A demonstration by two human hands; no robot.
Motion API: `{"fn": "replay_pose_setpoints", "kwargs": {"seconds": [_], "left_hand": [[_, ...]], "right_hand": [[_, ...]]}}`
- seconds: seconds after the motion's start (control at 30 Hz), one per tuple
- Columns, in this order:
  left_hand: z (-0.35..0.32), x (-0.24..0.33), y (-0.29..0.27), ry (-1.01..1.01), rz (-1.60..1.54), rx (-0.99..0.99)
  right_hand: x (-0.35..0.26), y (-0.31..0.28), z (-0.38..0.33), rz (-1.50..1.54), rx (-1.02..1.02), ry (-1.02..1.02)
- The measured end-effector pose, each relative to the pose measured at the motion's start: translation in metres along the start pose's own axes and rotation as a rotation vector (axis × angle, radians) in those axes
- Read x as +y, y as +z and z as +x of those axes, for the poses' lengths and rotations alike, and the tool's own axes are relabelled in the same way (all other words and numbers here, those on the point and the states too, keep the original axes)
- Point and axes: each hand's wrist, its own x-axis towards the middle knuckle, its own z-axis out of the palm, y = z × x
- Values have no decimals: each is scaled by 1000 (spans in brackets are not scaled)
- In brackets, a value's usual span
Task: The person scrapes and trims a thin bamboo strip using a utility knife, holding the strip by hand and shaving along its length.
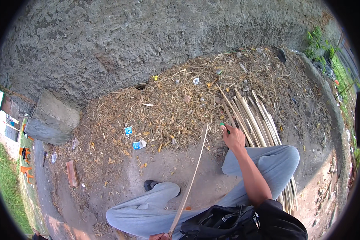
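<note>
A seated person's right hand (234,138) is clamped on a green-handled tool (224,127) beside a bundle of split bamboo strips (255,120) lying on the ground. The left hand (161,237), mostly cut off by the lower edge, pinches one long, pale, thin bamboo strip (192,180) that slants up across the knees. Steadying the strip firmly likely keeps work with the tool even.

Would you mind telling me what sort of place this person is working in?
Probably an outdoor yard beside a rough grey concrete wall. A heap of dry straw and shavings lies on bare packed earth, a bundle of pale split bamboo strips lies beside the right hand, and green grass edges the ground.
</note>
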Motion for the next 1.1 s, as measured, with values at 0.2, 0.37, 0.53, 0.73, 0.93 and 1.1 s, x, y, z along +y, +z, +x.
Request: {"fn": "replay_pose_setpoints", "kwargs": {"seconds": [0.2, 0.37, 0.53, 0.73, 0.93, 1.1], "left_hand": [[35, 34, 3, 28, -248, 132], [87, 69, 18, 188, -243, -83], [129, 102, 35, 128, -263, -191], [159, 113, 43, 108, -387, -329], [165, 114, 46, 122, -455, -334], [165, 106, 41, 123, -503, -395]], "right_hand": [[-7, 16, -18, -38, 33, -73], [-57, 22, -75, 215, -256, -274], [-88, 14, -111, 518, -301, -570], [-83, 4, -111, 282, -324, -680], [-84, 9, -115, 284, -313, -706], [-86, 8, -116, 225, -287, -776]]}}
